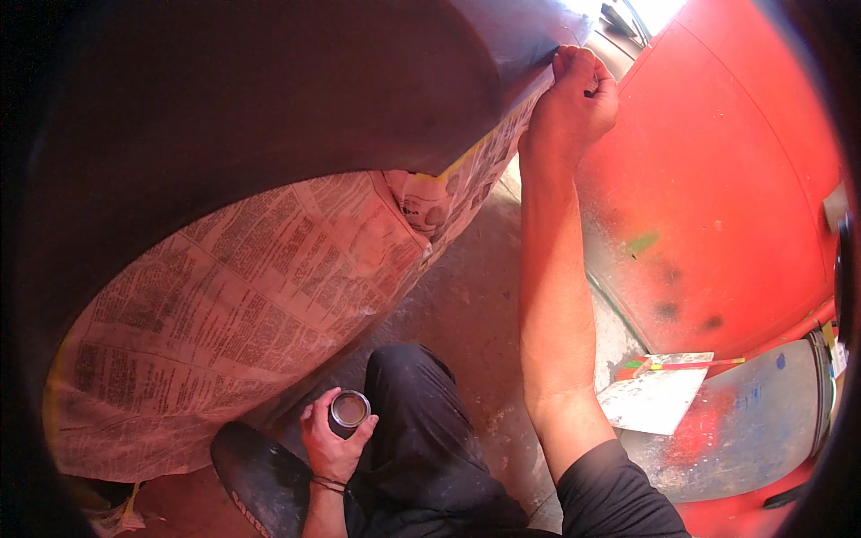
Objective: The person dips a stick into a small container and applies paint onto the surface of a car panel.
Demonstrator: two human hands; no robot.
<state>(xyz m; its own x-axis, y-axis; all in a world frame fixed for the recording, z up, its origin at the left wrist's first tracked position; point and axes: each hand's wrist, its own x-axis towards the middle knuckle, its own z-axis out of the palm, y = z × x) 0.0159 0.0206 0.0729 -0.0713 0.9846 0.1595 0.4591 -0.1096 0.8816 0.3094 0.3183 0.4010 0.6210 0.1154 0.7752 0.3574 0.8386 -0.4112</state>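
My left hand (327, 448) holds a small round dark container with a silver rim (350, 408) and brownish contents, low at the centre-left. My right hand (583, 99) is raised at top centre-right, fingers pinched at the upper end of a masked edge on a dark car panel (287, 81); what lies between them is hidden. Newspaper sheets (233, 305) with yellow tape along their edges cover the panel's large arched opening and run up along its side below my right hand.
A large red panel (726, 170) with paint smudges stands at the right. Below it are a white card (659, 394) with a coloured stick across it and a stained grey curved piece (749, 426). My dark-trousered leg and shoe rest on the concrete floor (475, 296).
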